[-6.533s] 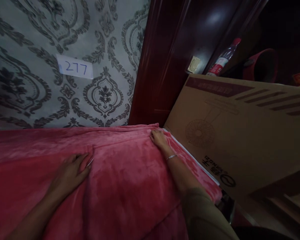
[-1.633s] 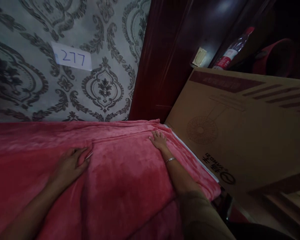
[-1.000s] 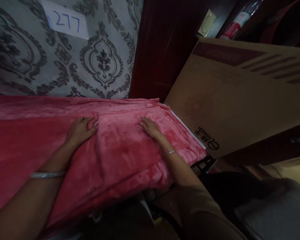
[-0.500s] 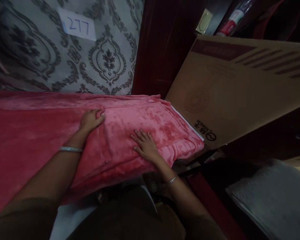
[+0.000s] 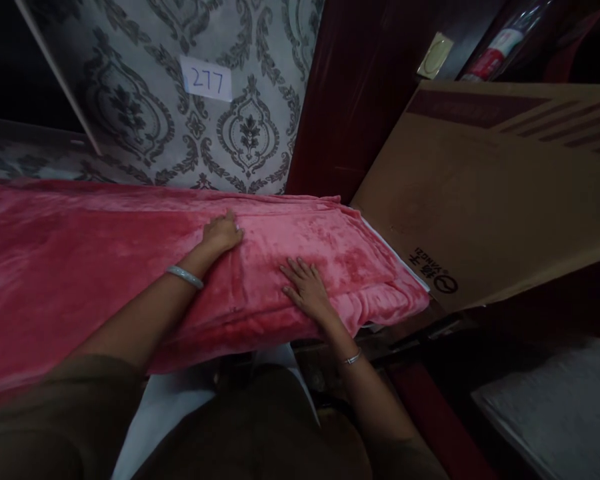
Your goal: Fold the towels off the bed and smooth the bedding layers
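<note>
A pink plush blanket [image 5: 130, 280] lies folded in a long flat stack across the view, with creases and layered edges at its right end. My left hand [image 5: 223, 233] rests on top near the far side, fingers loosely bent and touching the cloth. Nearer the stack's right end, my right hand [image 5: 307, 290] lies flat with its fingers spread. A pale bangle [image 5: 185, 276] circles my left wrist and a thin silver one [image 5: 351, 358] my right. What supports the blanket is mostly hidden beneath it.
A large cardboard box [image 5: 480, 193] leans at the right, touching or close to the blanket's end. Behind are patterned wallpaper with a "277" paper [image 5: 207, 79], a dark screen [image 5: 25, 73] and a dark red panel [image 5: 350, 87]. A grey cushion-like item [image 5: 560, 407] sits lower right.
The view has turned left, showing more of the dark screen. My left hand's fingers look less curled on the blanket. My right hand stays flat at about the same spot.
</note>
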`<state>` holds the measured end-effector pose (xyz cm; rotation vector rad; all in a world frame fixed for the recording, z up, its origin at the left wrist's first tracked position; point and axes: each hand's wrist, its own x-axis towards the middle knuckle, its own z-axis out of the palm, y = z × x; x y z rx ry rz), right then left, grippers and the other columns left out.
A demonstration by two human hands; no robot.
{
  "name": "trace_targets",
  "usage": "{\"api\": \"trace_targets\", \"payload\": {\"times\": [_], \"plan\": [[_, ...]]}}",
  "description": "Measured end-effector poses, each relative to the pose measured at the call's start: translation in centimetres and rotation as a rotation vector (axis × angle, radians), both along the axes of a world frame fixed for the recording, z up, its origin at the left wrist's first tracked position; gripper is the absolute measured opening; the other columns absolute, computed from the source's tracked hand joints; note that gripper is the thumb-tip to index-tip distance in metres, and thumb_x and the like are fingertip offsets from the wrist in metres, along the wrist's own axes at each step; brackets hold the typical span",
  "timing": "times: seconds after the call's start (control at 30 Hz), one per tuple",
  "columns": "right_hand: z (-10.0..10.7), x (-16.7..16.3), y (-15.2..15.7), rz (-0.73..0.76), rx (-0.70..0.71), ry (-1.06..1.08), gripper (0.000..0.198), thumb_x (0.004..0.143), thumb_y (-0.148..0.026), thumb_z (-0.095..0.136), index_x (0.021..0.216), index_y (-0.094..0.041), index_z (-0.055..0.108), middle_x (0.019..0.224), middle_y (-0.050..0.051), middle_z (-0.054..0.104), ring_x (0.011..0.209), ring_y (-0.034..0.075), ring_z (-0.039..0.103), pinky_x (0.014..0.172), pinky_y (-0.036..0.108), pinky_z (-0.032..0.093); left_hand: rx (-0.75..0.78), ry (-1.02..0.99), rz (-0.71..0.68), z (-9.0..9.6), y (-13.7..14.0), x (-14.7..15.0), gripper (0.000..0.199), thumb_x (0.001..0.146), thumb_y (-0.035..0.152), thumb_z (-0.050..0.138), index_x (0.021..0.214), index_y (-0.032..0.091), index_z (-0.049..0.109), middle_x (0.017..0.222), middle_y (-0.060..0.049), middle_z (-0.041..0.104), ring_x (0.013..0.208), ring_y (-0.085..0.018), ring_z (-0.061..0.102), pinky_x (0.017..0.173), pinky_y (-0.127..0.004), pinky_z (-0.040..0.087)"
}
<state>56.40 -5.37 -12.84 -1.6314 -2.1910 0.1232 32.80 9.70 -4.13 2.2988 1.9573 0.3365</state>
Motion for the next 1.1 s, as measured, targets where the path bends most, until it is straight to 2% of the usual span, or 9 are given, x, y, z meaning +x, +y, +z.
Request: {"api": "trace_targets", "payload": {"times": [0.17, 0.27, 0.33, 0.47, 0.6, 0.7, 0.83, 0.97, 1.1], "plan": [[-0.8, -2.7, -1.0, 0.104, 0.054, 0.212, 0.05, 0.097, -0.044, 0.057, 0.143, -0.024, 0.057, 0.15, 0.01, 0.053, 0.143, 0.029, 0.04, 0.121, 0.049, 0.025, 0.004, 0.004, -0.076, 0.0, 0.8, -1.6, 0.059, 0.098, 0.041, 0.035, 0.148, 0.011, 0.043, 0.151, -0.021, 0.05, 0.138, -0.031, 0.047, 0.113, -0.043, 0.038], [-0.6, -6.1, -2.1, 0.243, 0.059, 0.346, 0.052, 0.093, -0.036, 0.064, 0.143, -0.023, 0.055, 0.137, 0.01, 0.06, 0.128, 0.025, 0.051, 0.112, 0.043, 0.039, -0.017, 0.019, -0.104, -0.3, 1.3, -2.2, 0.06, 0.099, 0.036, 0.03, 0.152, 0.01, 0.039, 0.161, -0.02, 0.036, 0.148, -0.032, 0.035, 0.121, -0.052, 0.027], [-0.3, -8.1, -2.7, 0.296, 0.053, 0.354, 0.057, 0.091, -0.029, 0.067, 0.145, -0.023, 0.052, 0.127, 0.009, 0.063, 0.117, 0.025, 0.054, 0.103, 0.041, 0.045, -0.047, 0.03, -0.125, -0.9, 1.5, -2.2, 0.063, 0.099, 0.037, 0.029, 0.155, 0.009, 0.036, 0.163, -0.02, 0.032, 0.151, -0.033, 0.029, 0.121, -0.06, 0.022], [-0.2, -10.1, -2.7, 0.324, 0.147, 0.306, 0.038, 0.093, -0.019, 0.062, 0.131, -0.022, 0.064, 0.101, 0.007, 0.064, 0.097, 0.023, 0.055, 0.089, 0.038, 0.047, -0.017, 0.047, -0.128, -3.1, 1.8, -2.1, 0.07, 0.098, 0.047, 0.03, 0.16, 0.015, 0.025, 0.166, -0.018, 0.027, 0.154, -0.036, 0.022, 0.12, -0.067, 0.014], [-1.2, -10.7, -2.5, 0.311, 0.248, 0.318, 0.023, 0.095, -0.015, 0.054, 0.11, -0.019, 0.071, 0.091, 0.007, 0.064, 0.088, 0.022, 0.054, 0.079, 0.036, 0.045, 0.049, -0.007, -0.131, -4.9, 2.4, -2.5, 0.074, 0.097, 0.057, 0.028, 0.162, 0.022, 0.024, 0.169, -0.01, 0.02, 0.155, -0.037, 0.016, 0.12, -0.068, 0.012], [-2.0, -10.7, -2.8, 0.305, 0.273, 0.338, 0.021, 0.09, -0.012, 0.055, 0.102, -0.019, 0.07, 0.088, 0.006, 0.063, 0.085, 0.021, 0.054, 0.078, 0.036, 0.043, -0.012, -0.092, -0.127, -5.2, 3.2, -3.3, 0.071, 0.099, 0.055, 0.019, 0.162, 0.025, 0.02, 0.17, -0.003, 0.019, 0.157, -0.031, 0.011, 0.123, -0.064, 0.009], [-1.6, -10.5, -3.5, 0.311, 0.271, 0.351, 0.021, 0.084, -0.011, 0.057, 0.099, -0.019, 0.069, 0.086, 0.005, 0.063, 0.084, 0.02, 0.054, 0.076, 0.035, 0.042, -0.039, -0.112, -0.097, -4.8, 3.6, -3.8, 0.067, 0.1, 0.036, 0.002, 0.162, 0.019, 0.023, 0.169, -0.002, 0.023, 0.157, -0.023, 0.015, 0.126, -0.056, 0.013], [0.6, -10.5, -3.5, 0.335, 0.242, 0.393, 0.015, 0.083, -0.018, 0.064, 0.096, -0.02, 0.07, 0.093, 0.005, 0.062, 0.091, 0.02, 0.055, 0.083, 0.035, 0.044, -0.019, -0.058, -0.105, -4.9, 3.2, -3.5, 0.064, 0.1, 0.036, 0.013, 0.16, 0.019, 0.029, 0.169, -0.004, 0.022, 0.157, -0.026, 0.013, 0.125, -0.06, 0.012], [1.7, -11.0, -2.3, 0.258, 0.214, 0.437, 0.014, 0.088, -0.024, 0.065, 0.101, -0.019, 0.068, 0.11, 0.008, 0.062, 0.104, 0.022, 0.055, 0.093, 0.038, 0.045, -0.029, -0.004, -0.104, -4.9, 3.6, -3.5, 0.063, 0.099, 0.036, 0.023, 0.159, 0.018, 0.03, 0.169, -0.008, 0.021, 0.157, -0.03, 0.016, 0.123, -0.063, 0.015]]}}
